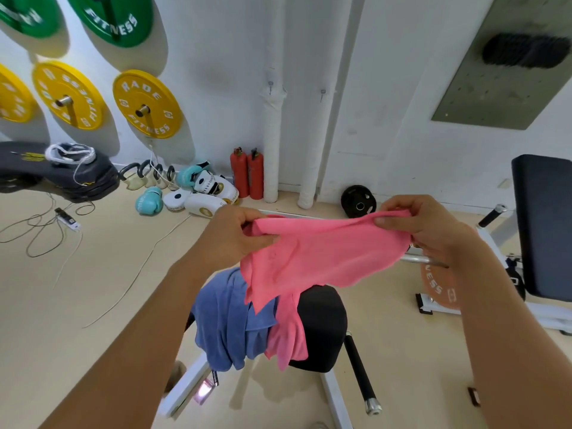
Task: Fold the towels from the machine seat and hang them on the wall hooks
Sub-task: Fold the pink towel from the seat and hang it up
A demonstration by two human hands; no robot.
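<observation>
A pink towel (322, 258) hangs stretched between my hands above the black machine seat (325, 323). My left hand (238, 233) pinches its left top corner and my right hand (424, 224) pinches its right top corner. The towel's lower end trails down over the seat. A blue towel (226, 323) lies crumpled on the seat's left side, partly under the pink one. Two small metal wall hooks (271, 85) (322, 93) stick out of the white wall straight ahead, both bare.
Two red fire extinguishers (247, 173) and white pipes stand at the wall base. Boxing gloves and pads (198, 190) lie on the floor to the left, with cables (46, 230). A black padded bench (541, 224) stands at the right. Weight plates (145, 103) hang on the left wall.
</observation>
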